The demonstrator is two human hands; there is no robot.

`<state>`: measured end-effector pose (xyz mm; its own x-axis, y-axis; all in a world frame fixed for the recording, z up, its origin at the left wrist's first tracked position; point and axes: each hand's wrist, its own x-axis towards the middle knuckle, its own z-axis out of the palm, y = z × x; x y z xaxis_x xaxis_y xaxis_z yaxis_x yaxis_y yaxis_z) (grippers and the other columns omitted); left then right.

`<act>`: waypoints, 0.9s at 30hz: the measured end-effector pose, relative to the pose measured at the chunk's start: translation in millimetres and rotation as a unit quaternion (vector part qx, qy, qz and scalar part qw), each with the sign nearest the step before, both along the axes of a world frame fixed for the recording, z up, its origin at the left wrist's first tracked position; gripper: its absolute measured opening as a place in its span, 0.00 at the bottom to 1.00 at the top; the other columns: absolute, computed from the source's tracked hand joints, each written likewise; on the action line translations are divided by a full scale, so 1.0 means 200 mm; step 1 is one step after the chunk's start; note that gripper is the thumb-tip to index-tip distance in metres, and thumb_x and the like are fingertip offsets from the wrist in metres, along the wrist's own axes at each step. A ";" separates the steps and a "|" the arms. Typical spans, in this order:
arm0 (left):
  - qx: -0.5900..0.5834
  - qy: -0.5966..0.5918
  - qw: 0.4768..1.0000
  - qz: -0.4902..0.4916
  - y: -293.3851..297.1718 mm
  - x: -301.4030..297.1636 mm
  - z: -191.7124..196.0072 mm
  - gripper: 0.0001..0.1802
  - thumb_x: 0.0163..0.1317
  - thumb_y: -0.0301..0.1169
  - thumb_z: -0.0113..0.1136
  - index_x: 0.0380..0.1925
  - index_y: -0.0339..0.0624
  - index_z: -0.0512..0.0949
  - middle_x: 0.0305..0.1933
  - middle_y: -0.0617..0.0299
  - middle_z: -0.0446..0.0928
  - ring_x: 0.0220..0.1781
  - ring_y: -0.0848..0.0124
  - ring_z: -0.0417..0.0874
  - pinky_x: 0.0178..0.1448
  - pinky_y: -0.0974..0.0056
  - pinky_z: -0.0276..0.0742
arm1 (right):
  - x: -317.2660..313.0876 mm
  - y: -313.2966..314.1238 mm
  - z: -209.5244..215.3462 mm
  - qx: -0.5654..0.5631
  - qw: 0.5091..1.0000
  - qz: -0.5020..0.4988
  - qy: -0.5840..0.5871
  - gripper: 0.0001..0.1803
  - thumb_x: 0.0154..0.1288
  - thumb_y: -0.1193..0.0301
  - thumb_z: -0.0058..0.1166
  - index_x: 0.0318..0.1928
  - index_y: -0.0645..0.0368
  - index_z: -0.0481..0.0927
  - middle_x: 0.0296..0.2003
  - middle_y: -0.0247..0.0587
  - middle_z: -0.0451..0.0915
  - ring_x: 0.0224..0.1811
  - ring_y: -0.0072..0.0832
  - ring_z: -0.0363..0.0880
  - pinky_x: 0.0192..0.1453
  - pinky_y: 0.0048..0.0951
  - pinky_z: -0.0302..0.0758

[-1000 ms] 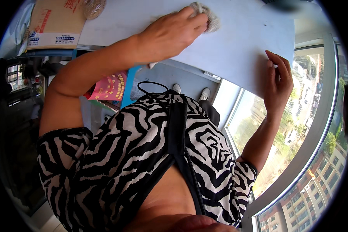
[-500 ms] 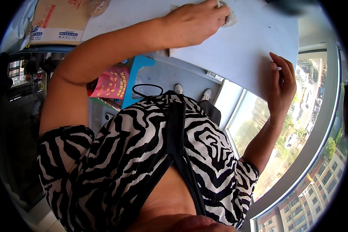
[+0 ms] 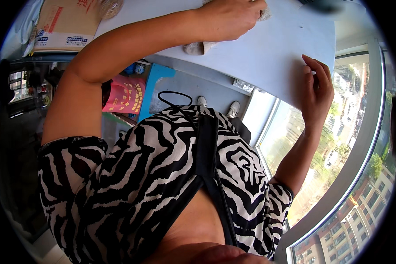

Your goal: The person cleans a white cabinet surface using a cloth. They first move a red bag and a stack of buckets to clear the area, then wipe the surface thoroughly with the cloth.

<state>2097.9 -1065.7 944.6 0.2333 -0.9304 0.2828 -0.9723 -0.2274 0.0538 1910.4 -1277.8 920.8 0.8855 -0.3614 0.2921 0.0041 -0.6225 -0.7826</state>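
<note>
My left hand (image 3: 231, 20) is pressed down on the white tabletop (image 3: 268, 57) at the far middle, its fingers closed on a grey-beige cloth (image 3: 199, 47). One end of the cloth sticks out below my wrist near the table's front edge. Another bit shows past my fingertips. Over the table's right edge hovers my right hand (image 3: 317, 90), fingers loosely bent and apart, with nothing visible in it.
A cardboard box (image 3: 68, 26) lies at the back left, beside a clear bag of brown bits (image 3: 111, 8). Below the table are a pink printed bag (image 3: 125, 94) and a blue panel (image 3: 152, 83). A large window (image 3: 334, 145) borders the right side. A small dark speck (image 3: 301, 27) lies on the table.
My left hand has shifted slightly away and to the right with the cloth. More of the cloth now shows below my wrist. My right hand keeps almost the same pose.
</note>
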 end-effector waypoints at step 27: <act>-0.163 0.599 0.766 0.166 0.66 0.30 0.31 0.27 0.66 0.25 0.49 0.67 0.32 0.71 0.63 0.49 0.78 0.60 0.65 0.81 0.63 0.66 0.75 | 0.10 0.21 0.21 -0.062 0.991 0.088 -0.075 0.14 0.71 0.76 0.55 0.55 0.55 0.84 0.49 0.41 0.86 0.48 0.31 0.85 0.46 0.30 0.81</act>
